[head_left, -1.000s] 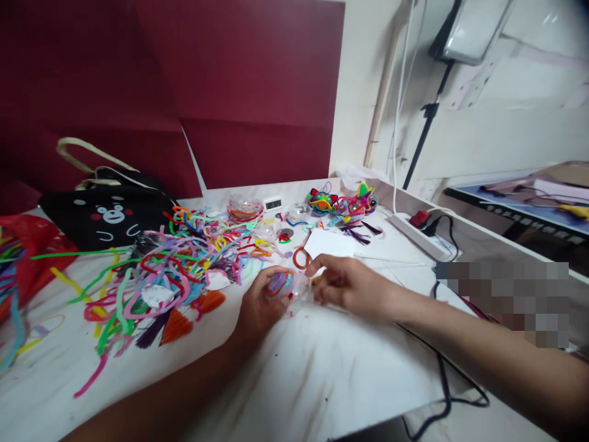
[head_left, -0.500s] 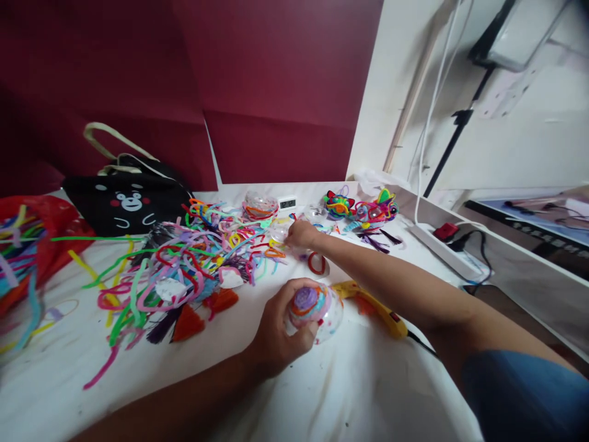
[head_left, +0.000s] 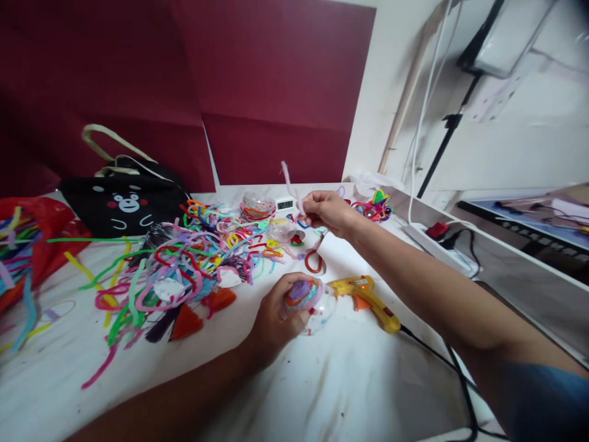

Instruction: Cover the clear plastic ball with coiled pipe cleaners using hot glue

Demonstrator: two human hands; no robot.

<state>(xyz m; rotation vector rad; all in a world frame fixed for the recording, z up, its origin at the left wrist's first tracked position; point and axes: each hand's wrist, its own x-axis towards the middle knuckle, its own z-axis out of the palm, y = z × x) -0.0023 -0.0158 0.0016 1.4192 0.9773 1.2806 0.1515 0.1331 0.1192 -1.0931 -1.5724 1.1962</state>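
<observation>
My left hand (head_left: pixel 278 316) is wrapped round a clear plastic ball (head_left: pixel 326 316) low over the table. A coiled disc of purple, orange, pink and blue pipe cleaner (head_left: pixel 304 294) covers the ball's upper left side. Above the back of the table, my right hand (head_left: pixel 329 210) pinches a pale lilac pipe cleaner (head_left: pixel 287 178) that points upward. Under my right forearm lies a yellow hot glue gun (head_left: pixel 368 298) with a small orange light. A red pipe cleaner loop (head_left: pixel 314 263) lies between my two hands.
A heap of mixed pipe cleaners (head_left: pixel 184 264) with tassels spreads across the left. Behind it stand a black bag (head_left: pixel 124 205) and a red plastic bag (head_left: pixel 50 233). At the back are a small digital clock (head_left: pixel 284 204) and colourful finished pieces (head_left: pixel 375 207). A power strip (head_left: pixel 442 248) sits right.
My right hand has risen from the small pieces at the back, lifting a pale lilac pipe cleaner. My left hand keeps hold of the ball, shifted slightly left.
</observation>
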